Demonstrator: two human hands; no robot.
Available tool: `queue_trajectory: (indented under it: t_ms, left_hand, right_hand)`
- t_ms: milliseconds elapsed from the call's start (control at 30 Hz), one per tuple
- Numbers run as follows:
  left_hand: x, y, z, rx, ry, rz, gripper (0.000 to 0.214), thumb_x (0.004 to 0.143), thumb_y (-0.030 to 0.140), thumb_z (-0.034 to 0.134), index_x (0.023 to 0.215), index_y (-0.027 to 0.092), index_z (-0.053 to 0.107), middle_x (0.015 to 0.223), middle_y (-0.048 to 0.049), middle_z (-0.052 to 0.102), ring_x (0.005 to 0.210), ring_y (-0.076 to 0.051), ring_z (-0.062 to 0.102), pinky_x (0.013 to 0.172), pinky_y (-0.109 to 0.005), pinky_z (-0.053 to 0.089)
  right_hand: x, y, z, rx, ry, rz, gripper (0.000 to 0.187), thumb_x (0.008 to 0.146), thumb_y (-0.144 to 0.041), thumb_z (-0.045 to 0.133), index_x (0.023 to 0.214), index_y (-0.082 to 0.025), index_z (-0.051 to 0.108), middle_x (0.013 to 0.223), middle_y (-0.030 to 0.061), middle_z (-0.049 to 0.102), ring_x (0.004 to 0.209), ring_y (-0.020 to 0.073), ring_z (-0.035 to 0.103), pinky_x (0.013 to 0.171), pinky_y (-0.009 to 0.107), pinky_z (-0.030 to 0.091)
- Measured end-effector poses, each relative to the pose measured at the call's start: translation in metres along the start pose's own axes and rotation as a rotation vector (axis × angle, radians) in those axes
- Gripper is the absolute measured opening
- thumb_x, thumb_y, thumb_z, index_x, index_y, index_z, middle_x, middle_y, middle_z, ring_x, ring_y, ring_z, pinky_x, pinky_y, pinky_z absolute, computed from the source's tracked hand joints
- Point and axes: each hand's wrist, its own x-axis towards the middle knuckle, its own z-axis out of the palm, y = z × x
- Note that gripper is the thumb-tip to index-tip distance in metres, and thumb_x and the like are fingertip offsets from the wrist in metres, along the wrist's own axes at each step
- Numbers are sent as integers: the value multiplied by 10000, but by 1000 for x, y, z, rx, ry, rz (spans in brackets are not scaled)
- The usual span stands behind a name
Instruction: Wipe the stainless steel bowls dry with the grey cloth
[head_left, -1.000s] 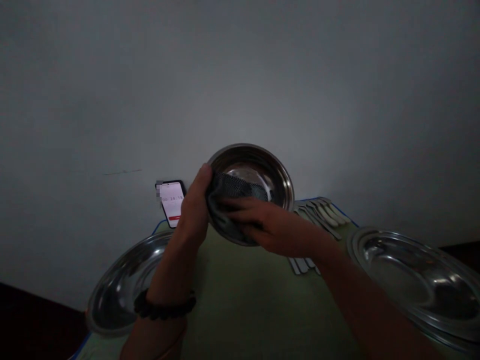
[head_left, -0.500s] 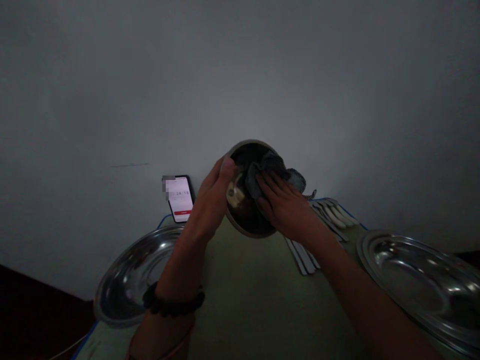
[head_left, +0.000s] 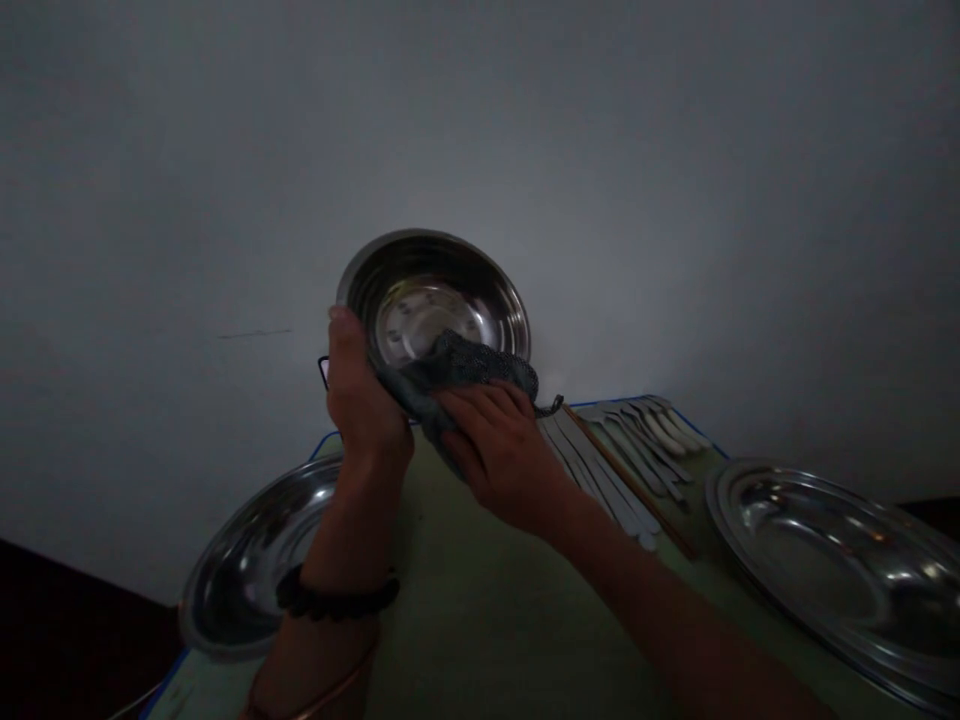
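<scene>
A shiny steel bowl (head_left: 420,262) is held up above the table, tilted so its inside faces me. My left hand (head_left: 360,400) grips its left rim, thumb at the edge and the other fingers hidden behind. A dark grey-green cloth (head_left: 480,362) lies over the bowl's lower rim and reaches into the inside. My right hand (head_left: 495,440) is closed over this cloth and presses it against the lower part of the bowl. A small loop hangs at the cloth's right end.
Large steel basins stand at the left (head_left: 247,560) and right (head_left: 817,560) of the green table (head_left: 480,620). Several knives (head_left: 600,480), a brown chopstick-like stick (head_left: 637,485) and pale-handled cutlery (head_left: 664,430) lie at the back right. A phone (head_left: 323,372) is mostly hidden behind my left hand.
The bowl has moved left and up and turned, showing more of its inside. My right hand has shifted left with the cloth, from the bowl's right side to its lower rim.
</scene>
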Motion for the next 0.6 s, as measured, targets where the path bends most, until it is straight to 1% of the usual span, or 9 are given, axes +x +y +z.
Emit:
queue_trajectory:
  t_ms: [67, 100, 133, 200, 300, 400, 467, 533, 600]
  left_hand:
    - [0, -2, 3, -105, 200, 47, 486, 864, 617, 452, 1080, 227, 644, 1241, 13, 660, 1274, -220, 504, 1093, -375, 383]
    - [1, -2, 4, -154, 253, 44, 460, 844, 599, 511, 1005, 197, 665, 1172, -23, 692, 1205, -234, 566, 1066, -395, 417]
    - [1, -3, 4, -182, 241, 14, 439, 843, 582, 531, 968, 186, 673, 1149, -43, 701, 1163, -235, 597, 1047, -405, 438]
    - [3, -5, 3, -214, 152, -44, 380, 877, 521, 519, 956, 188, 683, 1162, -58, 697, 1132, -226, 620, 1027, -402, 458]
    - [6, -6, 0, -243, 63, -91, 320, 911, 448, 490, 958, 208, 696, 1152, -49, 706, 1122, -208, 626, 1011, -364, 473]
    - [6, -7, 1, -269, 86, -93, 335, 900, 466, 502, 914, 200, 705, 1076, -47, 732, 1099, -207, 635, 1003, -345, 478]
    - [4, -7, 5, -284, 124, -89, 371, 896, 499, 492, 892, 194, 704, 1053, -48, 737, 1080, -210, 642, 1000, -353, 481]
    - [1, -8, 9, -286, 175, -71, 420, 880, 550, 490, 899, 188, 700, 1053, -51, 733, 1068, -219, 644, 997, -366, 482]
    - [-1, -9, 11, -268, 191, -16, 468, 866, 594, 482, 963, 185, 689, 1117, -56, 711, 1114, -223, 618, 1021, -360, 460]
  right_hand:
    - [-3, 14, 4, -57, 35, -49, 366, 988, -308, 363, 1269, -188, 564, 1246, 60, 640, 1171, 182, 526, 1114, 383, 280]
    - [-4, 22, 4, -90, 38, -74, 355, 983, -302, 376, 1257, -196, 577, 1222, 61, 651, 1159, 184, 532, 1116, 382, 274]
    - [-6, 31, 3, -123, 40, -93, 340, 978, -287, 390, 1238, -204, 593, 1201, 61, 659, 1155, 185, 534, 1122, 381, 264]
    - [-8, 46, -2, -174, 58, -107, 305, 963, -250, 425, 1188, -217, 628, 1164, 58, 671, 1153, 187, 535, 1135, 381, 243]
    - [-7, 54, -11, -187, 71, -110, 262, 936, -218, 486, 1137, -224, 654, 1135, 52, 682, 1155, 191, 538, 1135, 388, 236]
    - [-2, 43, -18, -156, 28, -131, 236, 926, -212, 512, 1111, -229, 658, 1104, 35, 698, 1115, 195, 555, 1102, 407, 273]
    - [1, 30, -22, -127, -10, -136, 237, 924, -252, 526, 1119, -197, 650, 1108, 51, 697, 1087, 212, 564, 1062, 421, 311]
    - [3, 17, -24, -68, -56, -122, 325, 920, -324, 533, 1184, -150, 611, 1177, 86, 669, 1104, 231, 555, 1038, 426, 333]
    - [5, 8, -25, 21, -83, -95, 350, 950, -340, 465, 1219, -148, 582, 1228, 85, 645, 1139, 219, 543, 1058, 418, 319]
